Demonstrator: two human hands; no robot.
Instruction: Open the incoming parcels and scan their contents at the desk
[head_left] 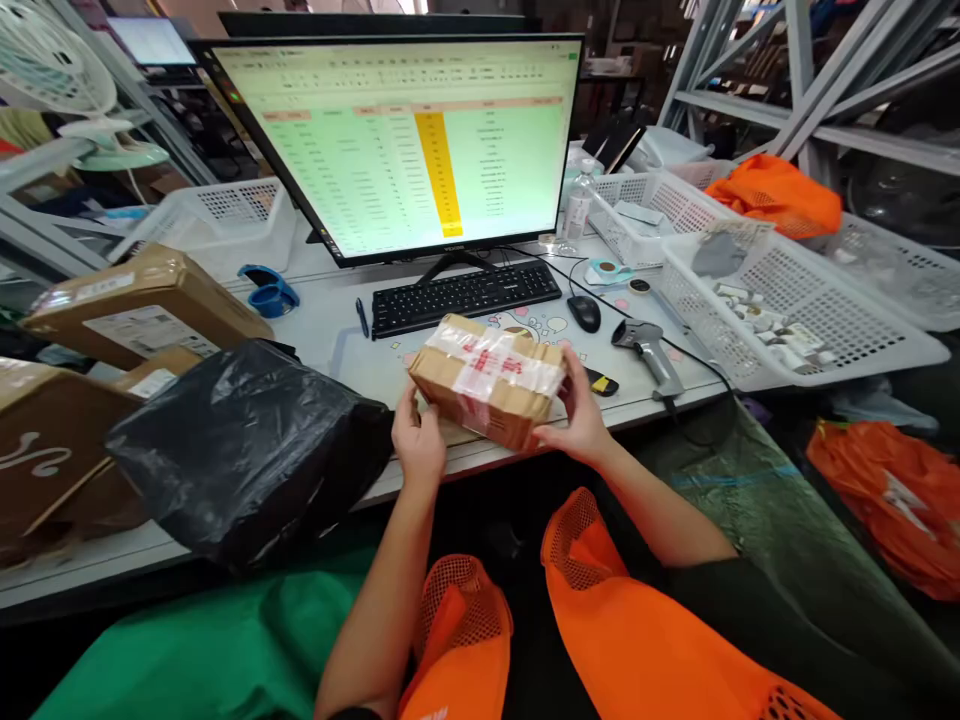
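A small brown cardboard box (487,380), wrapped in clear tape with red print, is held tilted above the front edge of the desk. My left hand (418,435) grips its left end, the thumb on the near side. At the right end my right hand (577,415) closes around the corner, with fingers along the far side and thumb low at the front. Just beyond the box lie a black keyboard (465,298) and a mouse (583,313). A grey barcode scanner (651,355) rests right of my right hand, and a dark cutter with yellow (602,383) shows beside it.
A black plastic parcel (247,450) and brown cartons (150,300) crowd the left side. Behind the keyboard stands a monitor (405,150). White baskets (810,300) line the right, near a water bottle (579,200). A blue tape roll (270,292) sits left; an orange bag (892,500) hangs low right.
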